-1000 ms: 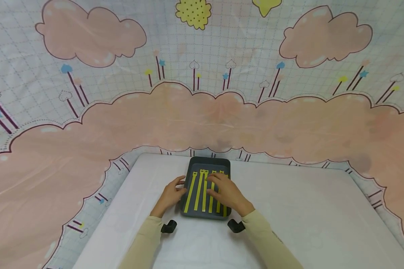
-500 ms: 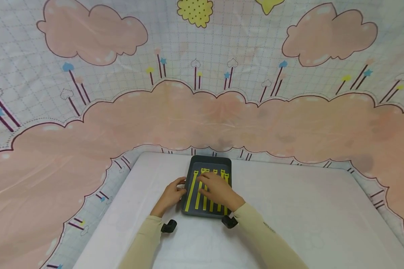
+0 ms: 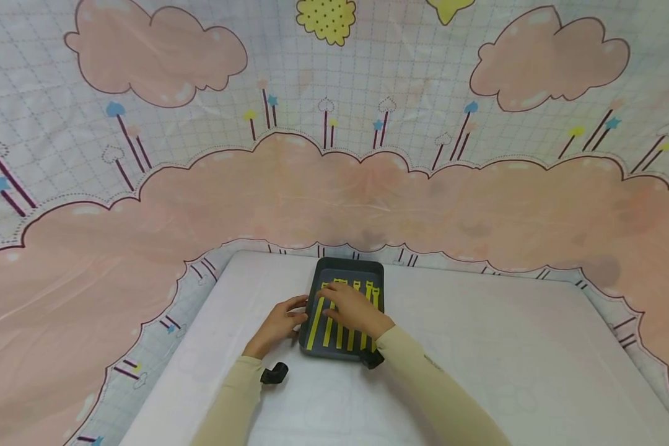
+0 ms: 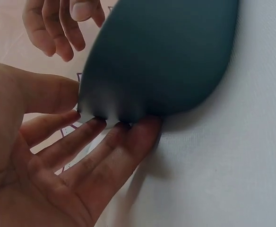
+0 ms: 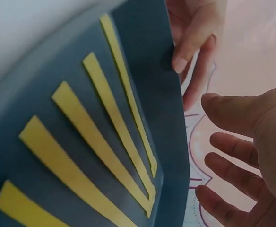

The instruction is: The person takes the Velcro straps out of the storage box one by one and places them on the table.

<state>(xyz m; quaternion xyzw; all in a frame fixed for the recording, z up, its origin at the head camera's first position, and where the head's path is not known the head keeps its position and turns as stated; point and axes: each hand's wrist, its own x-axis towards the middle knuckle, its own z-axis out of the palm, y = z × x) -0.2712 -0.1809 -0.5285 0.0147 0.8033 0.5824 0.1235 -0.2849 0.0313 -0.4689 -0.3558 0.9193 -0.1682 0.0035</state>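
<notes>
Table [image 3: 507,347] is the big thing here, white-covered, and the dark slate-coloured tray [image 3: 350,266] sits right up by its far edge, nearer the far left corner than the far right one. I'd guess the tray is stiff and pretty light, but can't tell if it's plastic or coated metal; the smooth finish probably means it'd skate around if you nudged it, so holding a side wall is sensible. That's what the left hand [image 3: 279,321] has: thumb over the rim of the tray's left edge, fingers against the outside. The right hand [image 3: 352,308] is over the left half of the tray, fingers spread with a wide gap to the thumb, holding nothing. Under it are six flat yellow straps [image 3: 314,325] laid side by side, running from near the tray's far edge to its near edge. They look thin, bendy and basically weightless, hard to break but annoying to pick up since they lie so flat. I'd go for the little wider heads [image 3: 376,292] at the far end, probably the easiest bit to get a fingernail under.
</notes>
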